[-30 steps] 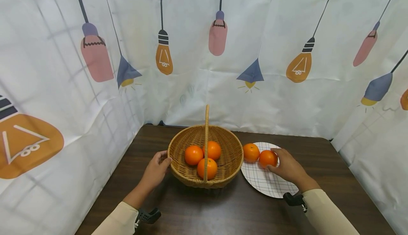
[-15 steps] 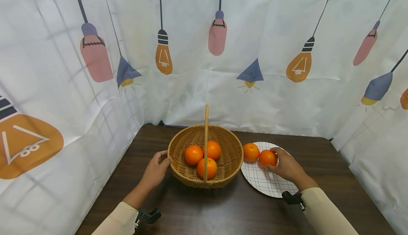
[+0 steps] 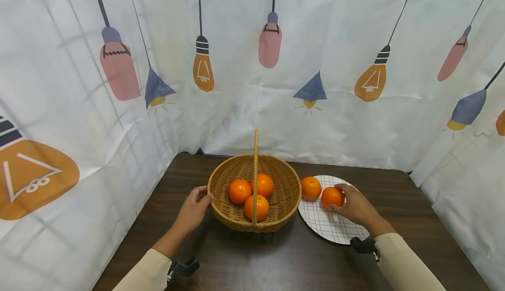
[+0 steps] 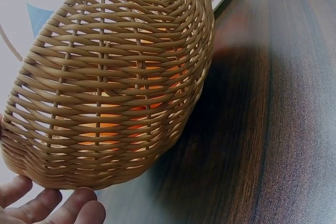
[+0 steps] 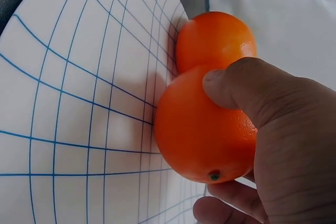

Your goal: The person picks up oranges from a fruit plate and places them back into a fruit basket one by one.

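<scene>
A wicker basket (image 3: 285, 201) with a tall handle stands on the brown table, and three oranges (image 3: 240, 191) lie in it. My left hand (image 3: 192, 212) holds the basket's left edge, thumb at the rim; in the left wrist view its fingertips (image 4: 79, 203) touch the woven side. To the right, my right hand (image 3: 360, 208) grips an orange (image 3: 331, 197) over the white plate (image 3: 329, 227) with blue grid lines. In the right wrist view the thumb lies on top of this orange (image 5: 202, 135) and the other fingers are partly hidden behind it. A second plate orange (image 3: 311, 188) sits close by.
The plate's left edge is close to the basket's right side. Behind the brown table (image 3: 252, 264) hangs a white curtain (image 3: 236, 120) printed with lamps, which also runs along both sides. Each wrist wears a black strap mount (image 3: 364, 246).
The orange in my right hand has shifted very slightly away from the other plate orange. My left hand and the basket stay where they were.
</scene>
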A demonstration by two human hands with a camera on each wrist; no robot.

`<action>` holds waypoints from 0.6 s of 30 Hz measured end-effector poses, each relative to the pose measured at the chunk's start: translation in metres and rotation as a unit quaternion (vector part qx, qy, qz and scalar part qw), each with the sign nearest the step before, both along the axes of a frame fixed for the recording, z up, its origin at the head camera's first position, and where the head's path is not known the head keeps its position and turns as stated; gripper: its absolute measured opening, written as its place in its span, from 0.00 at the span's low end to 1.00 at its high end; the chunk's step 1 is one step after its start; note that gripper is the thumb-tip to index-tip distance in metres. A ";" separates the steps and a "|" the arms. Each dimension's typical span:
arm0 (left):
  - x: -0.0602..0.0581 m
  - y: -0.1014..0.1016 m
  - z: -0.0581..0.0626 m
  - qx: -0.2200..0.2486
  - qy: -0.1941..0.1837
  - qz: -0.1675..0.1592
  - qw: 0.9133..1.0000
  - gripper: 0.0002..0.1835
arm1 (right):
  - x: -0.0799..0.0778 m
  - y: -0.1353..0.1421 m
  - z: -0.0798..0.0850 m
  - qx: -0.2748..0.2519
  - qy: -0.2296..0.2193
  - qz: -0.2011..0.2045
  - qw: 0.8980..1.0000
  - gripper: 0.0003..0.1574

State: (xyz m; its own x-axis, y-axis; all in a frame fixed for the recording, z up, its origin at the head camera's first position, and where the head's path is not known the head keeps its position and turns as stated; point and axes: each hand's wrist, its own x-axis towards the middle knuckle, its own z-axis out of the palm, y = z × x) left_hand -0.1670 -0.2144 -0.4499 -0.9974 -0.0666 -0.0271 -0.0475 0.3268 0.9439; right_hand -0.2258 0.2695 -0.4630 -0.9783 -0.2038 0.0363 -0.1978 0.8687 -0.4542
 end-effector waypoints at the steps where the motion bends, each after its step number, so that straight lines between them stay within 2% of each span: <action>1: 0.000 0.000 0.000 0.000 -0.001 0.001 1.000 0.25 | 0.000 0.000 0.001 0.000 0.000 0.001 1.000 0.49; 13: -0.001 -0.001 0.000 -0.004 -0.007 0.000 1.000 0.25 | 0.008 -0.005 0.017 -0.012 0.040 0.022 0.999 0.46; 18: -0.001 -0.001 -0.001 -0.008 -0.010 0.002 1.000 0.25 | 0.010 -0.008 0.023 -0.005 0.059 0.030 0.998 0.48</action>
State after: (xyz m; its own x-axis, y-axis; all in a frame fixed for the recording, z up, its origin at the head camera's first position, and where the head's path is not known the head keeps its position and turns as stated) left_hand -0.1677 -0.2156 -0.4513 -0.9964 -0.0708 -0.0465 -0.0680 0.3414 0.9374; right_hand -0.2160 0.2619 -0.4401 -0.9535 -0.2601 0.1522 -0.3009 0.8493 -0.4337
